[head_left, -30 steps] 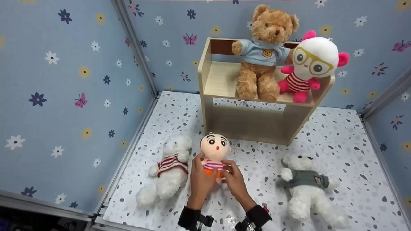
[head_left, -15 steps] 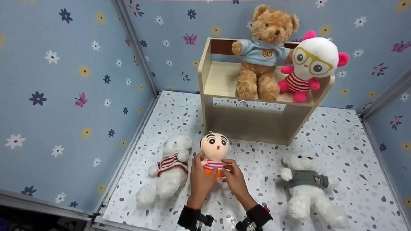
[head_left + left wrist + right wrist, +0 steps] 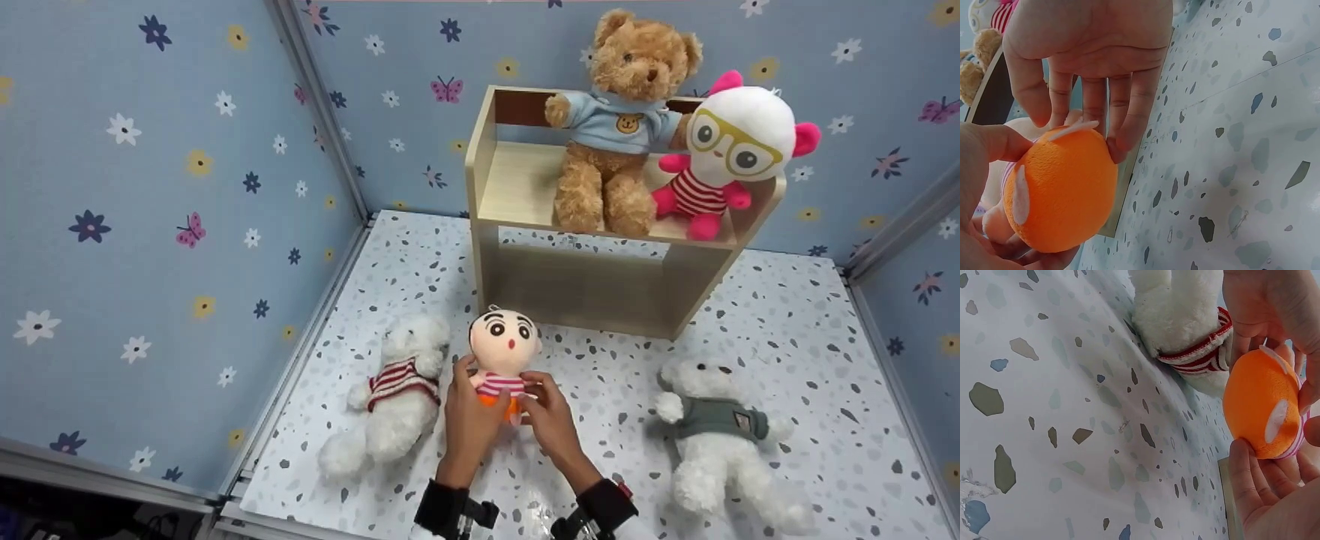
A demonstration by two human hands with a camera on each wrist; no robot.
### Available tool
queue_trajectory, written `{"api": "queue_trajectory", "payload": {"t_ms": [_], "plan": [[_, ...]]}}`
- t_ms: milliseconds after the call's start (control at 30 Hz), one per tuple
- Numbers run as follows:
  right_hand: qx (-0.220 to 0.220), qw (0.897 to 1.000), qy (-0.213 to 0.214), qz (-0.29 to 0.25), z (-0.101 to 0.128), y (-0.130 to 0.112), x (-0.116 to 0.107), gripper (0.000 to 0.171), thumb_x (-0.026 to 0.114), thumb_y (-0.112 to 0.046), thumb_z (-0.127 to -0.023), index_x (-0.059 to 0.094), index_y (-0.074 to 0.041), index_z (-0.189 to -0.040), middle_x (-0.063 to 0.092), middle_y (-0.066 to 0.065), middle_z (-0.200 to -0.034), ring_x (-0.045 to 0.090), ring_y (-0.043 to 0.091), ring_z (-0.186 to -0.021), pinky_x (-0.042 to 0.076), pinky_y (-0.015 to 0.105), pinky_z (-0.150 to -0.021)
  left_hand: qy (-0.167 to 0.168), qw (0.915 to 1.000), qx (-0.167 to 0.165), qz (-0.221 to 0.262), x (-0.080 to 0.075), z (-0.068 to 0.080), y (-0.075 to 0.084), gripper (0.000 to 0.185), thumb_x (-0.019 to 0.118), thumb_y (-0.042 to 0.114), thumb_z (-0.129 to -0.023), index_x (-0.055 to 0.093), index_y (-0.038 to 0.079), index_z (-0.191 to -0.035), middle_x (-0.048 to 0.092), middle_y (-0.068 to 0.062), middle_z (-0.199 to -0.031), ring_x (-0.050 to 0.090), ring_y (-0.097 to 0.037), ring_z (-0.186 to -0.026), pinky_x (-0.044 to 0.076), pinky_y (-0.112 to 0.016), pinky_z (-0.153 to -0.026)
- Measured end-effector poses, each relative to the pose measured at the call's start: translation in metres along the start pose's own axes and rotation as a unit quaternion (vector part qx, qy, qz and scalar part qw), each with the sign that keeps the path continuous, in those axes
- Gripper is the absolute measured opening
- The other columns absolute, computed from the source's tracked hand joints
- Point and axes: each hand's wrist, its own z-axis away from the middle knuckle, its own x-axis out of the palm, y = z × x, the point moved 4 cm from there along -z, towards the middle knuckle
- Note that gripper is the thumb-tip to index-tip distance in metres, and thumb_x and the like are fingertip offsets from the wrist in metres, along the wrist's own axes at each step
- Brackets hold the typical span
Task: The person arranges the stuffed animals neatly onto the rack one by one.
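Note:
Between both hands is a small plush doll (image 3: pixel 504 345) with a round head, thick black brows, a pink-and-white striped shirt and orange shorts. My left hand (image 3: pixel 471 416) grips its left side in the head view, fingers round its body and thumb across the front. From the other side my right hand (image 3: pixel 551 420) holds it, fingertips and thumb at the shirt and shorts. The wrist views show the rounded orange bottom (image 3: pixel 1067 188) with two small pale feet, raised off the speckled surface. The doll faces up toward the head camera.
Behind the doll stands a wooden shelf (image 3: pixel 480 172), with a brown teddy bear (image 3: pixel 604 180) and a pink-and-white panda plush (image 3: pixel 739 135) on its upper level. White plush bears lie on the speckled surface (image 3: pixel 615 465): one in a striped sweater (image 3: pixel 397 420) at left, one in grey-green (image 3: pixel 712 420) at right.
The hands and the doll stay almost in place. The whole head view has shifted very slightly.

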Motion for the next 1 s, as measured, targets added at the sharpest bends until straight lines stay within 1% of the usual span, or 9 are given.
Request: {"api": "queue_trajectory", "payload": {"t_ms": [133,200,367,467,600,733,1000], "plan": [[0.013,1.0,-0.004,-0.001,-0.001,-0.001,-0.001,0.032,0.057,-0.011,-0.093,0.055,-0.017,-0.125,0.063,0.013,-0.117,0.064,0.018,-0.092,0.057,0.044,-0.072,-0.005,1.0,-0.008,-0.001,0.0,0.0,0.0,0.073,0.081,0.025,-0.073,0.039,0.019,-0.132,0.066,-0.011,-0.111,0.063,-0.028,-0.099,0.05,-0.045,-0.081],[0.015,1.0,-0.009,-0.005,0.001,-0.003,-0.001,0.034,0.057,-0.01,-0.094,0.054,-0.015,-0.127,0.062,0.015,-0.119,0.064,0.019,-0.093,0.057,0.047,-0.074,-0.008,0.9999,-0.013,0.006,0.0,0.0,0.0,0.074,0.081,0.024,-0.072,0.039,0.02,-0.133,0.066,-0.011,-0.111,0.063,-0.028,-0.099,0.05,-0.045,-0.081],[0.011,1.0,-0.019,-0.005,0.01,-0.023,-0.001,0.036,0.056,-0.008,-0.094,0.052,-0.01,-0.129,0.06,0.018,-0.121,0.063,0.019,-0.097,0.056,0.05,-0.077,-0.01,0.9995,-0.021,0.021,-0.002,0.001,0.0,0.072,0.081,0.021,-0.073,0.039,0.021,-0.131,0.066,-0.009,-0.109,0.063,-0.026,-0.097,0.05,-0.042,-0.081],[-0.002,1.0,-0.023,-0.003,0.016,-0.034,0.0,0.036,0.055,-0.007,-0.094,0.051,-0.008,-0.13,0.059,0.019,-0.122,0.063,0.019,-0.097,0.057,0.048,-0.075,-0.008,0.9994,-0.02,0.026,-0.003,0.001,0.0,0.071,0.081,0.021,-0.073,0.039,0.021,-0.131,0.065,-0.009,-0.108,0.064,-0.025,-0.095,0.05,-0.041,-0.08],[-0.009,1.0,-0.025,0.0,0.018,-0.038,0.001,0.038,0.055,-0.007,-0.093,0.051,-0.008,-0.131,0.058,0.021,-0.124,0.063,0.02,-0.096,0.057,0.044,-0.073,-0.004,0.9992,-0.023,0.032,-0.003,0.0,0.001,0.07,0.081,0.02,-0.074,0.04,0.021,-0.13,0.066,-0.008,-0.107,0.064,-0.024,-0.093,0.05,-0.04,-0.078],[-0.003,1.0,-0.021,0.012,0.018,-0.039,0.0,0.04,0.056,-0.007,-0.093,0.051,-0.011,-0.133,0.059,0.019,-0.125,0.064,0.02,-0.095,0.058,0.04,-0.072,-0.002,0.999,-0.026,0.036,-0.003,0.0,0.001,0.068,0.081,0.02,-0.074,0.041,0.023,-0.129,0.067,-0.006,-0.106,0.065,-0.024,-0.092,0.05,-0.039,-0.077],[-0.005,0.999,-0.025,0.03,0.018,-0.036,-0.002,0.044,0.056,-0.01,-0.094,0.048,-0.015,-0.137,0.058,0.017,-0.127,0.064,0.022,-0.094,0.057,0.043,-0.073,0.009,0.9994,-0.014,0.031,-0.002,0.0,0.002,0.067,0.081,0.022,-0.073,0.042,0.022,-0.128,0.067,-0.003,-0.102,0.065,-0.022,-0.089,0.049,-0.039,-0.075]]}}
